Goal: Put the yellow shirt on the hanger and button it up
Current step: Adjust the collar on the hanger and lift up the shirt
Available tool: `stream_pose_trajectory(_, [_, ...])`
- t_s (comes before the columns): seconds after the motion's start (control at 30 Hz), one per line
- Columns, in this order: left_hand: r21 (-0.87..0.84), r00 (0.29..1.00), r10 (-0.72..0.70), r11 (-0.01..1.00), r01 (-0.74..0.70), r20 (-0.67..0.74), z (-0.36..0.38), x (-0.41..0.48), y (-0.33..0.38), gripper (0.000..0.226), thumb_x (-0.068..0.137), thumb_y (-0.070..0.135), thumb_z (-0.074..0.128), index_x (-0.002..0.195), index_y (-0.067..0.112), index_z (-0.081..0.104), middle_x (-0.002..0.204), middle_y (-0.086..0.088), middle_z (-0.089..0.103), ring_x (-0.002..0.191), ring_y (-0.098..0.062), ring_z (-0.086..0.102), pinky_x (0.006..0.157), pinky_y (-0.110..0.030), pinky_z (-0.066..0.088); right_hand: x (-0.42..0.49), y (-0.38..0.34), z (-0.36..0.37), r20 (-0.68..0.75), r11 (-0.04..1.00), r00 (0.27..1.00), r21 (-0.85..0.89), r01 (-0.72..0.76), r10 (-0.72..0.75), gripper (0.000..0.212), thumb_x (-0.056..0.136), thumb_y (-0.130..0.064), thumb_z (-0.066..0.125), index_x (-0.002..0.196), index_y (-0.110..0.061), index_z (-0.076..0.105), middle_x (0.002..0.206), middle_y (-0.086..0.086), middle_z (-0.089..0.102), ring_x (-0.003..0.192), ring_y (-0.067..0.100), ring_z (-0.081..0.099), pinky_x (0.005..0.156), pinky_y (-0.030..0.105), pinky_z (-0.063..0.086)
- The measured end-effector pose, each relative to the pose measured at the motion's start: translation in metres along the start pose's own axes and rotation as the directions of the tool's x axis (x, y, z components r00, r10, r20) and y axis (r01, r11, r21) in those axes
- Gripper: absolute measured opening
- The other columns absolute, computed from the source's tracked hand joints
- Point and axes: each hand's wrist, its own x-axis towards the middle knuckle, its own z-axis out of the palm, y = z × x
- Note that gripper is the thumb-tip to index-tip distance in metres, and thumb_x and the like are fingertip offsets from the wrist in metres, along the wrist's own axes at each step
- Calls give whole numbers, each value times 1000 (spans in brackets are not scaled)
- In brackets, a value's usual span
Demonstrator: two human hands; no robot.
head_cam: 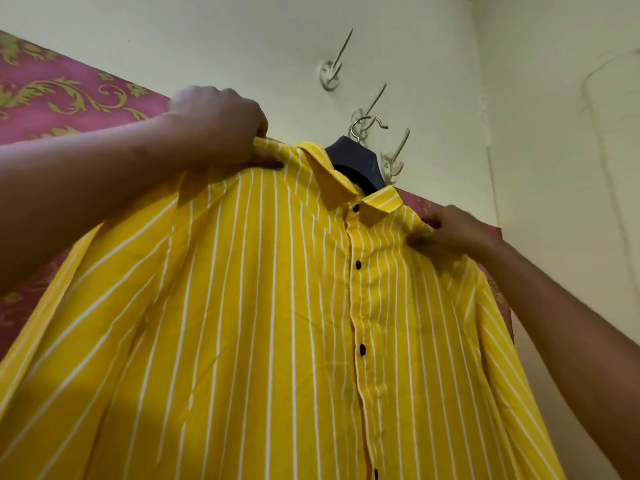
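The shirt (277,306) hangs buttoned on the hanger (356,161) off a wall hook (367,128), looks light and floppy, so shoulder seams are the spot, exactly where left hand (221,123) and right hand (450,230) have their grip pinched shut.

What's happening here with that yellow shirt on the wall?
A person is hanging up a yellow striped shirt. It sits on a dark hanger hooked onto a wall hook. The left hand pinches one shoulder and the right hand pinches the other, seemingly straightening it. The front looks closed, with the black buttons showing along it.
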Motion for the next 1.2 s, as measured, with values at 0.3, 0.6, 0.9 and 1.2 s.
stream_pose_trajectory(0.3, [-22, 1000, -17, 1000, 17, -3, 10, -1, 0, 66, 74, 74, 45, 117, 26, 58, 110, -15, 61, 95, -37, 59, 63, -33, 42, 55, -70, -28, -414, 950, 863, -234, 206, -289, 42, 91, -12, 49, 134, -12, 46, 139, 8, 48, 129, 31, 38, 101, 40, 34])
stream_pose_trajectory(0.6, [-22, 999, -52, 998, 52, 17, 11, -3, -1, 74, 70, 76, 45, 121, 23, 56, 108, -14, 61, 83, -30, 52, 61, -32, 43, 68, -85, -5, -412, 868, 876, -495, 15, -250, 30, 82, -5, 48, 105, -14, 64, 115, 6, 63, 127, 35, 27, 101, 42, 20])
stream_pose_trajectory(0.9, [-42, 995, -80, 996, 78, -52, 18, -17, 4, 77, 69, 77, 45, 117, 18, 58, 82, -10, 53, 69, -28, 48, 48, -23, 33, 39, -78, -13, -471, 969, 856, -213, 123, -212, 38, 86, -11, 47, 120, -19, 62, 122, 9, 62, 125, 30, 41, 102, 40, 30])
stream_pose_trajectory(1.2, [80, 908, 206, 979, -189, -364, 38, -50, 5, 51, 90, 52, 37, 120, 16, 55, 118, -17, 60, 103, -40, 59, 64, -39, 47, -21, 9, 45, -445, 990, 895, 142, 26, 40, 59, 88, -57, 27, 114, -15, 60, 114, 14, 64, 108, 35, 56, 95, 49, 42])
